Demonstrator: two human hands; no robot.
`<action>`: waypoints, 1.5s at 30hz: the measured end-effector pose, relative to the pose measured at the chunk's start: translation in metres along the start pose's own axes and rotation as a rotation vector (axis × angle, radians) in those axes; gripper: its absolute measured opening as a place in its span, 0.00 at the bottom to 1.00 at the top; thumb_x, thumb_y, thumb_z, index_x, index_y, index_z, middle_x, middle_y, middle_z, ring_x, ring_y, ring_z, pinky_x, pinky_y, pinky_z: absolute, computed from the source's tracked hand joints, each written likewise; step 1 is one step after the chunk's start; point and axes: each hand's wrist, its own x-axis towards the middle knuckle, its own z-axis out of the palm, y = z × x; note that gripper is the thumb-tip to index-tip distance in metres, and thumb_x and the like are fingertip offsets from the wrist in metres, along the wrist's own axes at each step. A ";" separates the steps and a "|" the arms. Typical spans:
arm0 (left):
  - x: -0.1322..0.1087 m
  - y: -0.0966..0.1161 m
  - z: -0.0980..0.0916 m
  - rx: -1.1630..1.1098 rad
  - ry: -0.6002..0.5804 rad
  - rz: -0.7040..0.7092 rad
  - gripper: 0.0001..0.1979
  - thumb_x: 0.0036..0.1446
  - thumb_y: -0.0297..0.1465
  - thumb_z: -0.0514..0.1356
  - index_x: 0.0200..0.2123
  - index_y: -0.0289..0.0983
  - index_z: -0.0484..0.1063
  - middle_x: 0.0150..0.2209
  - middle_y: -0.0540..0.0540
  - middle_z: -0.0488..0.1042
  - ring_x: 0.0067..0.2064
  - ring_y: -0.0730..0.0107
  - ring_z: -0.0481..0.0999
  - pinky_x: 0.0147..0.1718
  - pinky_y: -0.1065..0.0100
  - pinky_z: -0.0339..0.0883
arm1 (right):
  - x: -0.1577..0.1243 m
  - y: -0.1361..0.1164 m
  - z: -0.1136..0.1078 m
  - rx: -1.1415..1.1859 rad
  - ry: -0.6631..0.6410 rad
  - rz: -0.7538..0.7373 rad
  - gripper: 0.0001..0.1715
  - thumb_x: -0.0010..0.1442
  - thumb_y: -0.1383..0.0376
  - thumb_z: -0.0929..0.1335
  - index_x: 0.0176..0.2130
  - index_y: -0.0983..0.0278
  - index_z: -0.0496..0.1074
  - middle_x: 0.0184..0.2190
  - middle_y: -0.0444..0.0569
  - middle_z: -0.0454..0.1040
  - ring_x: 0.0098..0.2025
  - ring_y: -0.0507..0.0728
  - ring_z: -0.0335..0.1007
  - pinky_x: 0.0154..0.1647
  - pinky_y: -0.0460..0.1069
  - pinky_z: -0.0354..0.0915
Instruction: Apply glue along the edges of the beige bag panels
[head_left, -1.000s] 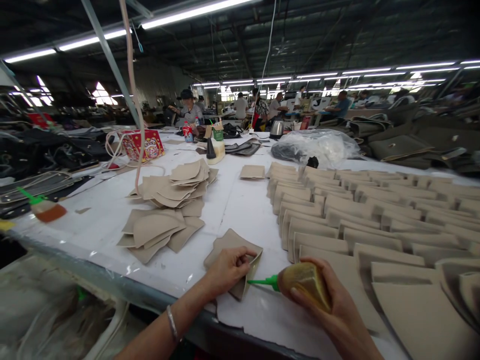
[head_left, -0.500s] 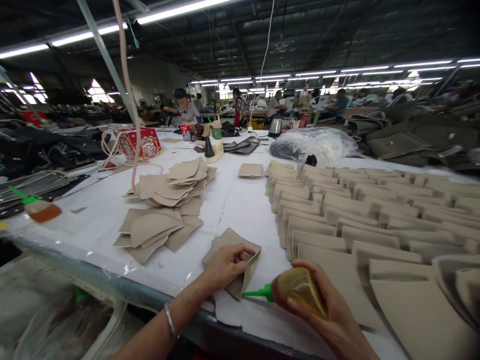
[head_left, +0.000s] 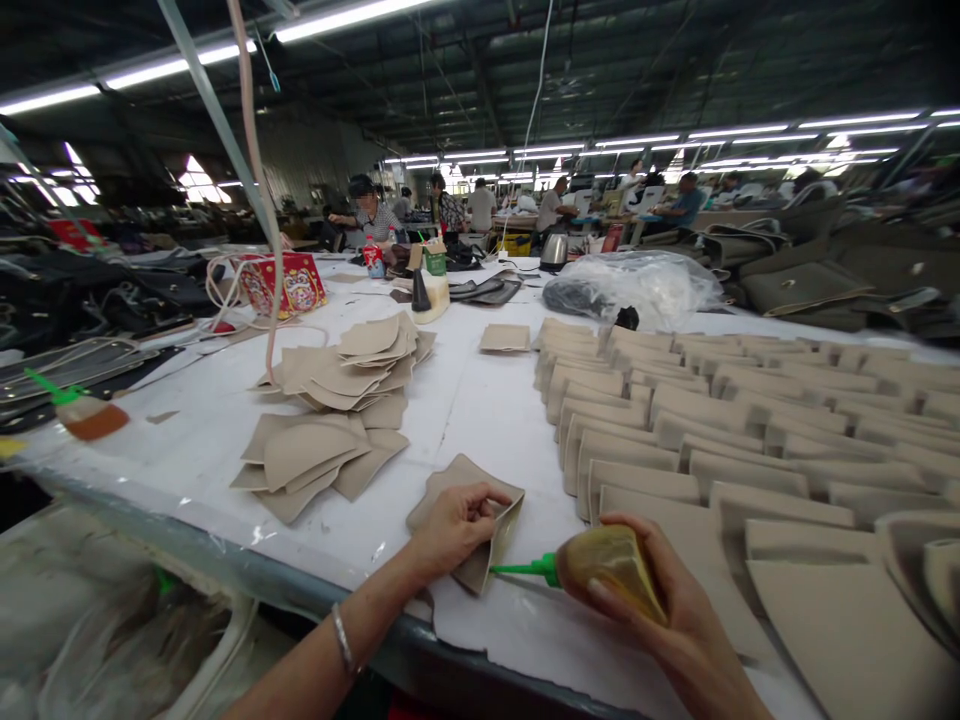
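My left hand point(head_left: 459, 525) is closed on a beige leather piece point(head_left: 439, 487) near the table's front edge. Its fingers pinch a raised layer, so the right-hand side gapes a little. In my right hand point(head_left: 679, 610) is a squeeze bottle point(head_left: 611, 570) of amber liquid, probably glue, tipped on its side. The bottle's thin green nozzle point(head_left: 525, 568) points left, its tip at the piece's lower right edge. Part of the piece is hidden under my left hand.
Loose beige pieces point(head_left: 307, 450) lie piled at left. Rows of folded beige pieces point(head_left: 675, 440) fill the right side. A second green-tipped bottle point(head_left: 94, 418) lies far left. A pink hose point(head_left: 259, 180) hangs over the table. Several people work in the background.
The nozzle tip has moved slightly up and right along the leather piece's edge, with my right hand shifting right. My left hand keeps its hold. The whole view has shifted slightly.
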 end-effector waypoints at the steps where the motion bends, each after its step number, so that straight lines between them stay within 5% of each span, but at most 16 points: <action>1: 0.000 0.000 0.000 -0.005 0.000 -0.001 0.16 0.50 0.26 0.56 0.44 0.33 0.73 0.23 0.55 0.62 0.19 0.83 0.55 0.18 0.75 0.47 | 0.000 0.000 0.000 -0.005 0.011 -0.003 0.29 0.53 0.50 0.70 0.50 0.57 0.61 0.36 0.41 0.72 0.36 0.59 0.69 0.38 0.49 0.61; 7: 0.001 -0.003 0.001 0.015 0.005 -0.010 0.16 0.51 0.27 0.56 0.45 0.34 0.72 0.24 0.55 0.61 0.20 0.82 0.56 0.18 0.75 0.46 | -0.001 -0.003 -0.002 -0.001 -0.033 -0.008 0.29 0.54 0.50 0.70 0.50 0.57 0.60 0.37 0.41 0.72 0.36 0.58 0.69 0.38 0.49 0.62; 16: 0.002 -0.001 0.001 0.078 -0.011 -0.043 0.18 0.51 0.27 0.55 0.46 0.35 0.73 0.23 0.55 0.60 0.19 0.80 0.55 0.19 0.74 0.45 | 0.026 0.007 -0.018 -0.289 0.153 -0.237 0.26 0.57 0.52 0.70 0.51 0.56 0.63 0.45 0.45 0.69 0.43 0.60 0.67 0.43 0.50 0.61; 23: 0.002 0.001 0.000 0.092 -0.008 -0.044 0.18 0.50 0.27 0.55 0.45 0.35 0.74 0.23 0.55 0.62 0.20 0.80 0.56 0.19 0.74 0.46 | 0.018 -0.005 -0.012 -0.124 0.041 -0.107 0.27 0.55 0.51 0.70 0.50 0.58 0.63 0.41 0.44 0.71 0.38 0.60 0.69 0.40 0.51 0.62; 30: 0.003 -0.001 0.001 0.098 0.003 -0.042 0.17 0.51 0.29 0.56 0.45 0.35 0.74 0.21 0.55 0.61 0.20 0.79 0.56 0.19 0.74 0.46 | 0.035 0.002 -0.021 -0.273 0.182 -0.223 0.27 0.56 0.50 0.69 0.51 0.58 0.63 0.47 0.49 0.68 0.44 0.63 0.66 0.45 0.54 0.60; 35: 0.005 -0.003 0.002 0.110 0.023 -0.004 0.18 0.48 0.25 0.54 0.43 0.33 0.75 0.23 0.54 0.63 0.23 0.78 0.58 0.21 0.75 0.48 | 0.026 0.000 -0.016 -0.180 0.092 -0.087 0.28 0.55 0.49 0.69 0.51 0.57 0.62 0.40 0.45 0.70 0.38 0.60 0.68 0.39 0.51 0.61; 41: 0.005 -0.005 0.003 0.161 0.044 0.012 0.16 0.51 0.27 0.55 0.43 0.35 0.76 0.23 0.53 0.64 0.23 0.77 0.58 0.21 0.75 0.49 | 0.032 0.001 -0.018 -0.244 0.225 -0.164 0.28 0.55 0.48 0.70 0.50 0.58 0.64 0.45 0.47 0.68 0.42 0.61 0.66 0.42 0.52 0.60; 45: 0.005 -0.004 0.003 0.163 0.056 0.018 0.16 0.49 0.26 0.55 0.42 0.35 0.76 0.24 0.53 0.65 0.24 0.77 0.59 0.21 0.75 0.50 | 0.026 0.000 -0.016 -0.219 0.160 -0.097 0.29 0.55 0.47 0.69 0.51 0.58 0.62 0.41 0.46 0.70 0.39 0.61 0.68 0.39 0.51 0.61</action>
